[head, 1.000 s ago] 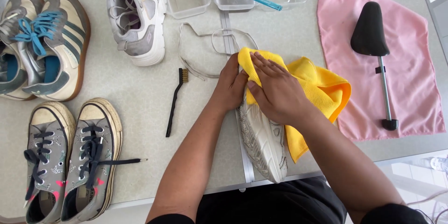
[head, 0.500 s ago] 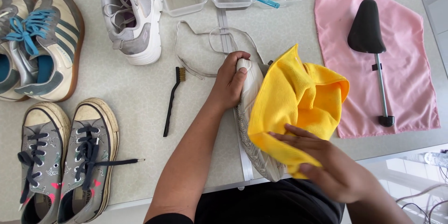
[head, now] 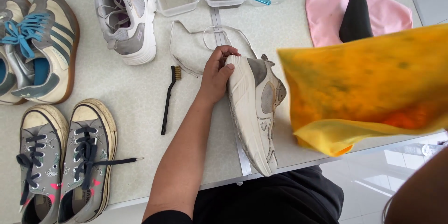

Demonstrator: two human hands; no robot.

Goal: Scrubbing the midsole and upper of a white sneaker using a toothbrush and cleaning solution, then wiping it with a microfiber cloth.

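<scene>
Lengthwise, white sneaker point(head: 254, 112) lies on edge (toe nearest wearer).

The blurred yellow cloth point(head: 368, 88) at the right of the frame hides the right hand, part of the pink cloth point(head: 326, 14) and the lower end of the black shoe tree point(head: 355, 17), while the left edge cuts off the blue-laced sneakers point(head: 35, 46).

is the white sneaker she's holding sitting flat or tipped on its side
Tipped on its side: the white sneaker shows its sole edge-on, steadied at the toe by the left hand.
</scene>
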